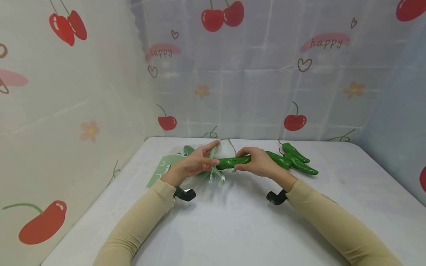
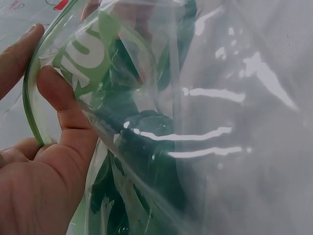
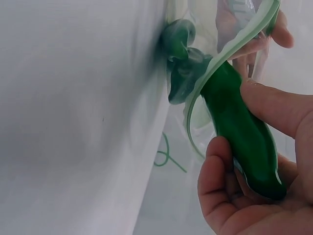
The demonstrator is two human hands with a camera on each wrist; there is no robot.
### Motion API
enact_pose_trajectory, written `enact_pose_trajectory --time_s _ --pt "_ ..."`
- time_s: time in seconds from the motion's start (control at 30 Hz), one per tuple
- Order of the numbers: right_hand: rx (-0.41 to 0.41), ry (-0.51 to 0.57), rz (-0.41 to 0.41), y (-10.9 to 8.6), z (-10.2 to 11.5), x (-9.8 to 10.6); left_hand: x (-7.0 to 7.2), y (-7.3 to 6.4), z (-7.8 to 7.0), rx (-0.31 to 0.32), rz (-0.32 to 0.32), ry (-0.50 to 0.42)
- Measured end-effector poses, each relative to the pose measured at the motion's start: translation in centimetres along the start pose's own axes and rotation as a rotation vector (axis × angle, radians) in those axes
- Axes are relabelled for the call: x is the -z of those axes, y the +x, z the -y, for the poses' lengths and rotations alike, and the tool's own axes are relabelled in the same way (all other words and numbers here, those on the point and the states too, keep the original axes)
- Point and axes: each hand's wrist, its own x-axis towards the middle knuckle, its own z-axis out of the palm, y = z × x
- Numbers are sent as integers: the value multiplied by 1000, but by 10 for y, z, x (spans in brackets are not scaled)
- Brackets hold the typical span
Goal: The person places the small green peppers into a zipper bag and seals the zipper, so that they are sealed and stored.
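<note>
Gleaming deep green: long, slightly wavy pepper (image 3: pixel 249 139) in right hand (image 1: pixel 257 162).

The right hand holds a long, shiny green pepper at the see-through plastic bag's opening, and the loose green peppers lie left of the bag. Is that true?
Not left: the head view shows the loose, shiny green peppers lying right of the see-through plastic bag. The right hand does hold the long, shiny green pepper at the bag's opening.

Smooth, v. glossy pepper (image 3: pixel 247 132), shiny see-thru plastic bag (image 2: pixel 220 117), matt cloth sleeves (image 1: pixel 139 216), approx. matt tabletop (image 1: pixel 226 229)
</note>
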Motion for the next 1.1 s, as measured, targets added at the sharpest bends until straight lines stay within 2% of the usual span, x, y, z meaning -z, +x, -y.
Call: enact_pose_trajectory --time_s 0.63,0.9,1.1 --pt "31 42 45 6 9 -13 1 -1 -1 -1 -7 12" --pt "24 106 78 6 9 -16 2 -1 -2 -6 1 9" --pt "30 232 157 7 8 -15 2 -1 -2 -8 0 10"
